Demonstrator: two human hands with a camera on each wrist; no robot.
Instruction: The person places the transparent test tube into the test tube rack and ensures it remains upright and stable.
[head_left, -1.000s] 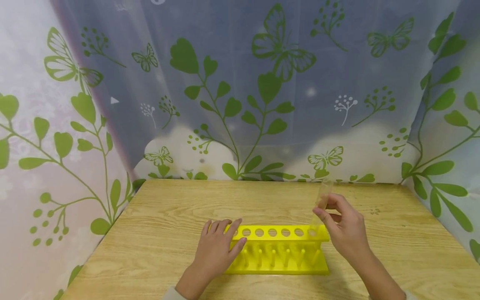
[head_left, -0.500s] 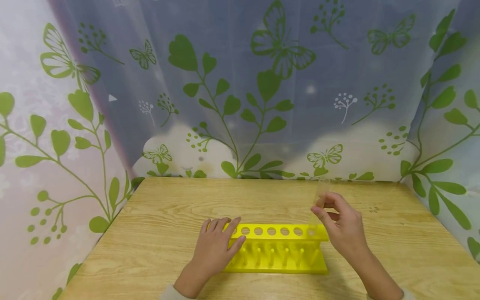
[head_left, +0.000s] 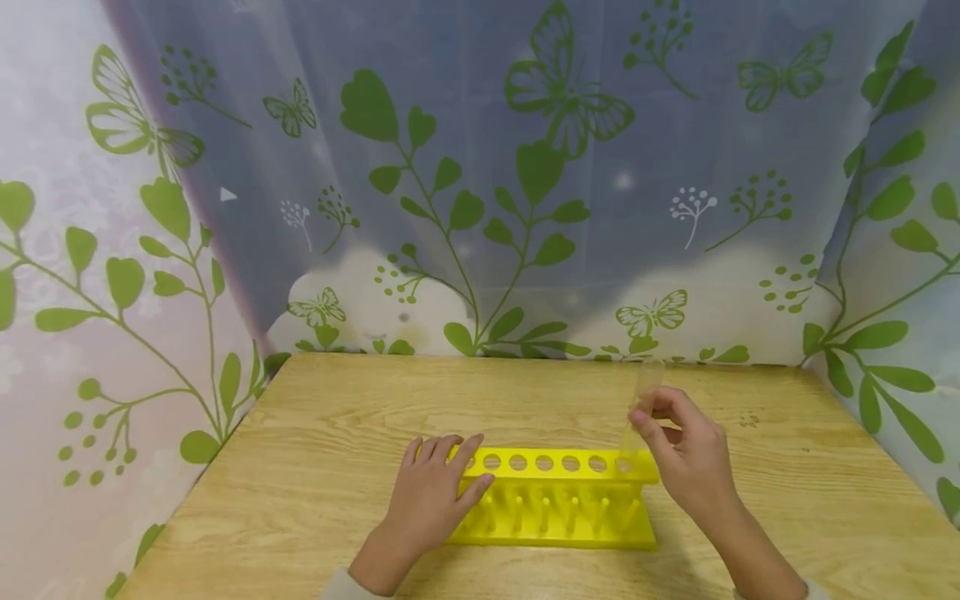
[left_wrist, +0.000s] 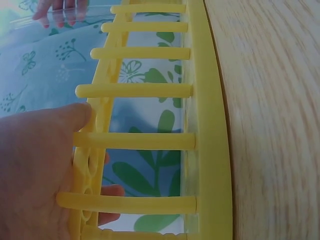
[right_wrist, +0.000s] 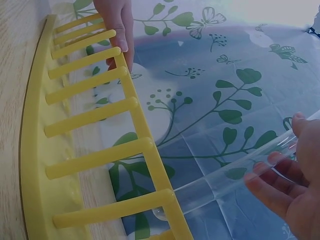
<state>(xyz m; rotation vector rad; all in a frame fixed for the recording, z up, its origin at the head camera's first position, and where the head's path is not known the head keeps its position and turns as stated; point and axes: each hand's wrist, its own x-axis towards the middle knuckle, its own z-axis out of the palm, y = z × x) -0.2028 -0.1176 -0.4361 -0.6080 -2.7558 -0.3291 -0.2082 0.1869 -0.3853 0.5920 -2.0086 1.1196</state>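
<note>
Tabletop (head_left: 322,408) below, left hand (head_left: 429,498) grips rack (head_left: 555,478); right hand (head_left: 693,450) pinches tube (head_left: 649,380) angled into end hole (head_left: 625,464).

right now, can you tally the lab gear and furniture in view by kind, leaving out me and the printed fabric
Yellow test tube rack: 1
Clear test tube: 1
Wood-grain table: 1
Total: 3
</note>
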